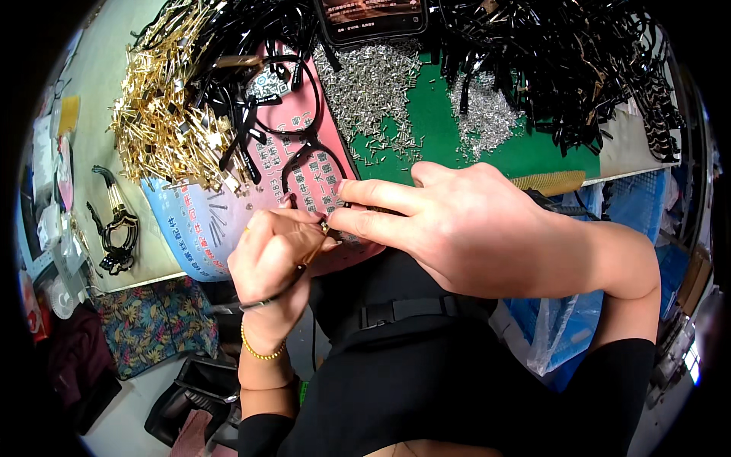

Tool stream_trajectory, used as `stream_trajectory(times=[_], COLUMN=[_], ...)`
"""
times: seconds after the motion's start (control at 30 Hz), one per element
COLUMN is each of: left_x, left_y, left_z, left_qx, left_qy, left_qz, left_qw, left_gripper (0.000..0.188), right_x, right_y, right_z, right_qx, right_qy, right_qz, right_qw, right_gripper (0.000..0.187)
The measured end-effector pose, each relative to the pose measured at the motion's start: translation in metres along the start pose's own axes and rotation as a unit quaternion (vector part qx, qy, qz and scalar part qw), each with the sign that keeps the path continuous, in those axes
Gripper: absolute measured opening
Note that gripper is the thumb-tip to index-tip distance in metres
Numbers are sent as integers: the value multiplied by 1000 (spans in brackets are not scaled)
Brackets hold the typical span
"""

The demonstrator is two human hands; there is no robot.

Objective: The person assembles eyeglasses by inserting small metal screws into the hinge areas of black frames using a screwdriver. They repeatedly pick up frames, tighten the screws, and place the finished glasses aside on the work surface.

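Note:
Near the table's front edge my two hands meet at the fingertips. My left hand [272, 247] is closed in a pinch, and a slim black glasses temple [283, 292] runs out from it past the wrist. A black glasses frame [317, 99] with round rims reaches from over the pink part of the mat to my fingers. My right hand [472, 228] pinches at the frame's near end, index and middle fingers stretched forward. Its thumb is mostly hidden, and a dark strip shows between its fingers. A small gold-coloured bit, possibly a hinge, glints where the fingertips meet.
Gold metal parts [171, 114] lie heaped at left. Black temples [548, 76] pile up at back right. Small silver pins [373, 91] and finer silver bits [486, 114] cover a green board [438, 114]. A phone [373, 23] stands behind; an ornate black-and-gold piece [118, 225] lies far left.

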State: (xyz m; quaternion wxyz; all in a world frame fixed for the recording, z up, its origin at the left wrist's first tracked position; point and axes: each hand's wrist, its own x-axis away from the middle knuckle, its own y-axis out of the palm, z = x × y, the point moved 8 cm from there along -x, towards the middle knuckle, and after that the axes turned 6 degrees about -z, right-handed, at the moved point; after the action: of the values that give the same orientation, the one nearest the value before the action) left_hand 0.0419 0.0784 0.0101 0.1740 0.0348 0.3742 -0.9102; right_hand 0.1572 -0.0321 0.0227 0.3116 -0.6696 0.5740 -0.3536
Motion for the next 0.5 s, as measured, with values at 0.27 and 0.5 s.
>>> stream_trajectory(times=[0.27,0.5], left_x=[19,22], left_y=[3,3], left_z=[-7,-6], left_qx=[28,26], left_qy=[12,55], left_qz=[37,68], left_qw=[999,996], left_gripper=[28,27], right_x=[-3,-7], right_y=[-1,6], right_z=[-3,-19], right_qx=[2,219], right_qy=[-8,-31], right_qz=[-29,38], right_qw=[1000,975], right_gripper=[52,40])
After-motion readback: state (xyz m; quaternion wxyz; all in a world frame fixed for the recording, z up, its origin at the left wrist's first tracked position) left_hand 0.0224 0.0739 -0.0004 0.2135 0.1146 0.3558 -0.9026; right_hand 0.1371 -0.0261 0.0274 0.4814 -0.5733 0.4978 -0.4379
